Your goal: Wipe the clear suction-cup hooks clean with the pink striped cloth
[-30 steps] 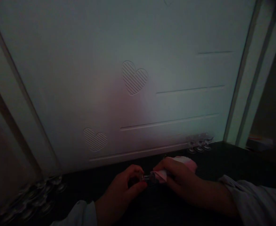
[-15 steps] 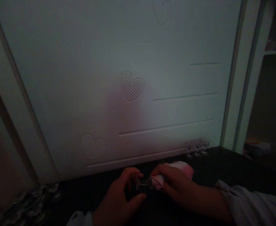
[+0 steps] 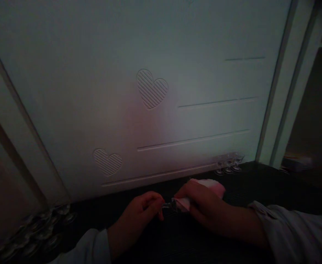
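Low in the middle, a small clear stemmed glass (image 3: 167,205) lies sideways between my two hands. My left hand (image 3: 142,212) is closed, with thumb and fingers pinched on the glass's foot end. At the other end of the glass is a pink and white cloth (image 3: 217,187), gripped in my right hand (image 3: 206,205). The cloth covers part of the glass's bowl, and its far end sticks out beyond my right fingers. The scene is dim, and the inside of the bowl is hard to make out.
On the dark tabletop (image 3: 193,242), several glasses (image 3: 37,231) stand at the lower left. More small glasses (image 3: 229,164) stand at the back right against a pale panel (image 3: 95,91) with carved hearts and lines. Blurred items (image 3: 298,163) lie beyond the panel's right frame.
My left hand's fingers have closed on the glass's foot end; they were apart around it before. The view has shifted slightly. My right hand keeps its grip on the cloth.
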A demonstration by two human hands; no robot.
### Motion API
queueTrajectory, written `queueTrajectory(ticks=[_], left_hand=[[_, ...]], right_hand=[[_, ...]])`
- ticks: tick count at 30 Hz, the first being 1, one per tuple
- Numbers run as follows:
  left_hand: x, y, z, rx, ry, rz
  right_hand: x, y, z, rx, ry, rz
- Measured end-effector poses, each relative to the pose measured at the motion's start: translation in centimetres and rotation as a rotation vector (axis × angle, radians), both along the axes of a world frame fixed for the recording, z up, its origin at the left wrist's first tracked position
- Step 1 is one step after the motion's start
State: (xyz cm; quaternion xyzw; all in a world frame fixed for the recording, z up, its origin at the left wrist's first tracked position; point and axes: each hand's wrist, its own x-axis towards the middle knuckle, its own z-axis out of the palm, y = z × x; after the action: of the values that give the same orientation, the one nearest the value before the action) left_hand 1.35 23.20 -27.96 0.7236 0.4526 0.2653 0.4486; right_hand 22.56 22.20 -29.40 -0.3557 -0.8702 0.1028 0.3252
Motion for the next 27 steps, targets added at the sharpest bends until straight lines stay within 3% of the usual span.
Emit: queueTrajectory(ticks=[8,14,18,27], left_hand=[[-0.1,-0.3,-0.5,0.016,-0.049,0.021],[-0.4,-0.5,-0.6,0.073,0.023,0.016],[-0.1,-0.5,-0.4,0.008,-0.082,0.046],[0.6,0.6,-0.3,0.084,-0.032,0.108]], right_hand=[[0.1,0.5,-0.2,-0.014,0.024,-0.033],[0.2,0.7,-0.3,-0.043,0.027,-0.019],[0.2,0.8,-0.4,-0.027,0.008,-0.015],[-0.7,1.3,-0.2,0.063,-0.149,-0.129]])
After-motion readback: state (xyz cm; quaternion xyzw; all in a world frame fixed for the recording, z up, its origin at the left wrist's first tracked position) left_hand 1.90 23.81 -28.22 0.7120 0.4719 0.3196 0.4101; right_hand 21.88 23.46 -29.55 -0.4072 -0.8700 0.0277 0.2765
